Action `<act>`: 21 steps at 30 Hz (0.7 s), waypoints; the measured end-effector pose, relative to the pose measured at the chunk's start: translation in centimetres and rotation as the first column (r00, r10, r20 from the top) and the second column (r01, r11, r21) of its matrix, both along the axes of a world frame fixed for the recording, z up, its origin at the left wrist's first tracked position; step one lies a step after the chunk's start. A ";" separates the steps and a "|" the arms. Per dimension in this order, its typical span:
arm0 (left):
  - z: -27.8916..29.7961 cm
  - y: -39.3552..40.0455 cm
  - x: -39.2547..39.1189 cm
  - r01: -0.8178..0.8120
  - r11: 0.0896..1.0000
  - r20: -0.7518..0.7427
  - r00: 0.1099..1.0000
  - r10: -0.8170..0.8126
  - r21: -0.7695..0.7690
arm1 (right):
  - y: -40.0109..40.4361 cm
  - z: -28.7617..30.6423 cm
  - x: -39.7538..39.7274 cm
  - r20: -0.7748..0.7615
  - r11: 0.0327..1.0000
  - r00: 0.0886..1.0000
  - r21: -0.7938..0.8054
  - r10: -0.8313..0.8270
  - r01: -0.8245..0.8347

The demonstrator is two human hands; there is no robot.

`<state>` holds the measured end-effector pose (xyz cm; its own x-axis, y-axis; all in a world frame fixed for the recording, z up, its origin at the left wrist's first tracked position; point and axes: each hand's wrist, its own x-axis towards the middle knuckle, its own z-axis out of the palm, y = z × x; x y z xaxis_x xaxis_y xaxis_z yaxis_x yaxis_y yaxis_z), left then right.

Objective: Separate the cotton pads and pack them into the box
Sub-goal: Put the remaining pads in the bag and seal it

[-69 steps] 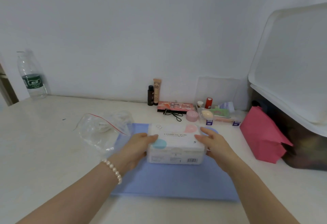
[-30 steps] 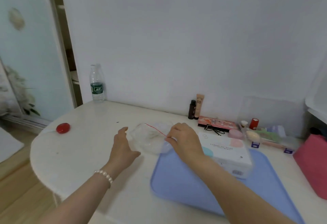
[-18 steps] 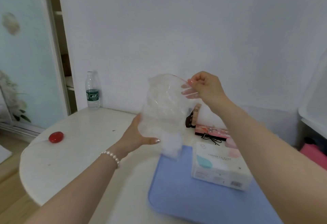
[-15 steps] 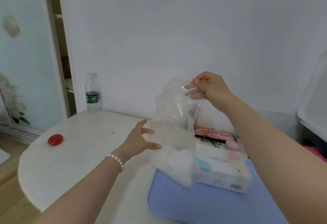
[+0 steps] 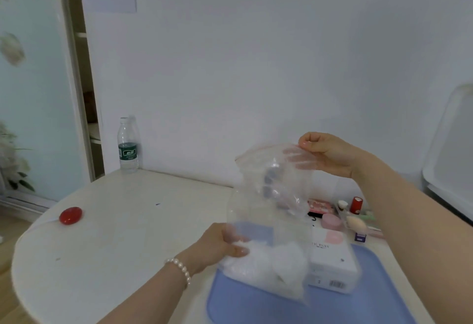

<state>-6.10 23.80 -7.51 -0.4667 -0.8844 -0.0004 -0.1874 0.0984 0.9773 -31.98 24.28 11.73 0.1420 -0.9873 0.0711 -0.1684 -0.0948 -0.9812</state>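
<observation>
A clear zip bag (image 5: 271, 195) hangs upright above the table, with white cotton pads (image 5: 271, 264) bunched at its bottom. My right hand (image 5: 327, 154) pinches the bag's top edge at the upper right. My left hand (image 5: 220, 245) grips the bag's lower left side, thumb pressed against the pads through the plastic. The white cotton pad box (image 5: 332, 257) stands on the blue mat (image 5: 256, 303), just right of and behind the bag's bottom.
A water bottle (image 5: 128, 145) stands at the back left by the wall, and a red round object (image 5: 71, 215) lies near the table's left edge. Cosmetics (image 5: 343, 211) cluster behind the box. A white bin lid (image 5: 450, 144) leans at far right.
Both hands left the box, reached to the bag on the left, and lifted it. The bag has since come lower and rightward over the mat, its top now spread out flat.
</observation>
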 end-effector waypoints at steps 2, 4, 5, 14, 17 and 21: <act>0.3 -0.6 0.7 -0.085 0.994 0.055 0.994 0.090 -0.074 | -0.3 0.8 0.0 -0.338 0.987 0.928 -0.074 -0.159 0.142; 0.6 -1.1 1.5 -0.119 0.981 0.093 0.987 0.135 -0.155 | -0.4 2.0 1.1 -0.489 0.964 0.835 -0.202 -0.250 0.171; 0.7 -1.5 1.8 -0.125 0.974 0.111 0.983 0.148 -0.189 | -0.4 2.6 2.1 -0.528 0.955 0.808 -0.262 -0.261 0.137; 1.6 -0.7 1.3 -0.121 0.935 0.204 0.959 0.197 -0.335 | -1.6 3.1 10.2 -0.868 0.987 0.490 -0.135 -0.076 -0.086; 1.7 -0.5 1.3 -0.099 0.936 0.215 0.960 0.180 -0.338 | -2.6 2.8 10.7 -0.906 0.995 0.423 -0.051 -0.007 -0.091; 1.8 -0.5 1.5 -0.097 0.956 0.174 0.973 0.150 -0.278 | -3.4 2.9 10.4 -0.936 0.995 0.351 -0.010 0.024 -0.095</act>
